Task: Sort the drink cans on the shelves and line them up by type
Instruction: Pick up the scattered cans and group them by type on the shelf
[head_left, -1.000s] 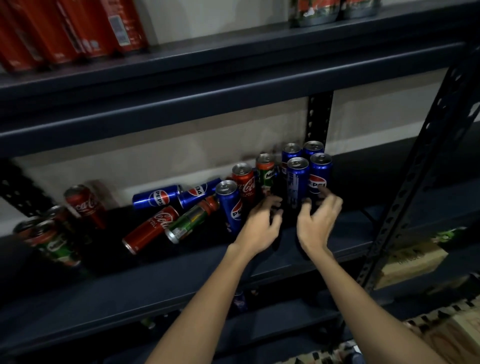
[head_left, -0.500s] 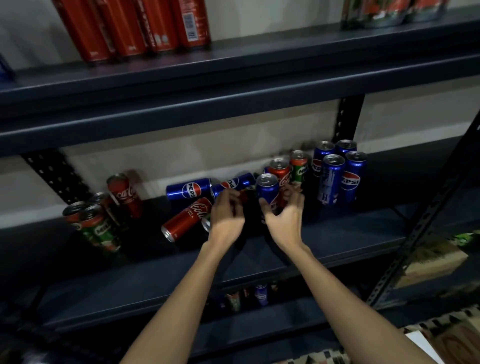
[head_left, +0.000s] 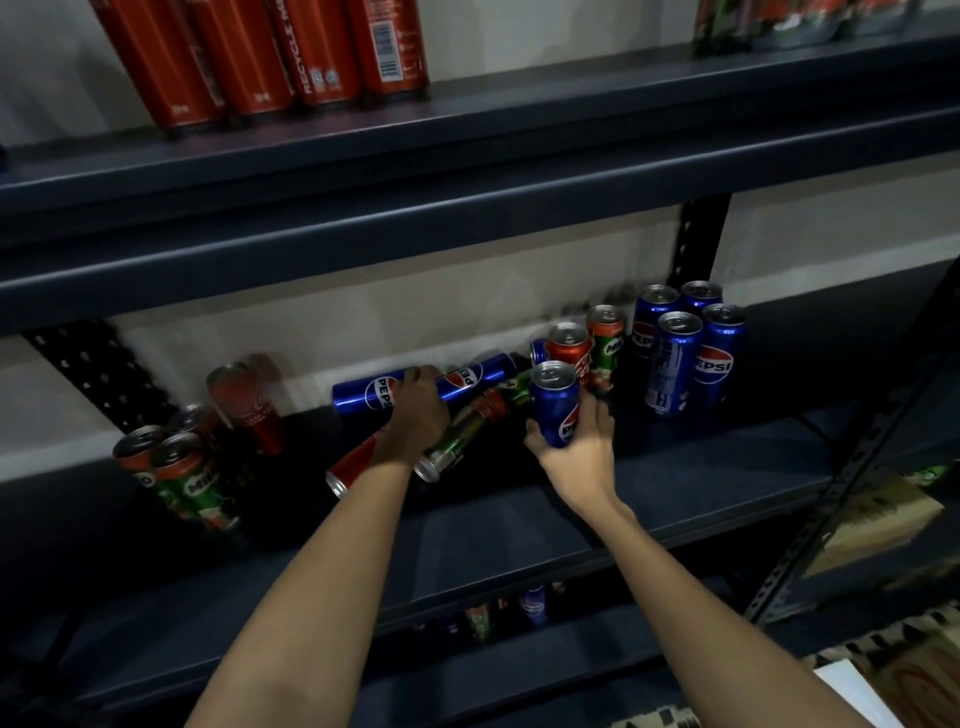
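While gripped by right hand (head_left: 576, 452), upright Pepsi can (head_left: 555, 402).

A dark blue-grey metal shelving unit (head_left: 519, 171) fills the view, its boards running left to right in tiers above and below the hands. Black perforated uprights brace it: one slants behind the middle board far left of the hands (head_left: 98, 379), one stands straight up behind and right of them (head_left: 698, 239), and a front post slopes down the far right (head_left: 852, 478). Behind the unit, a pale cream wall (head_left: 337, 312) carries a lighter band low down. Down right of the arms, patterned flooring (head_left: 893, 670) shows. The light is dim, with the lower tiers deep in shadow.
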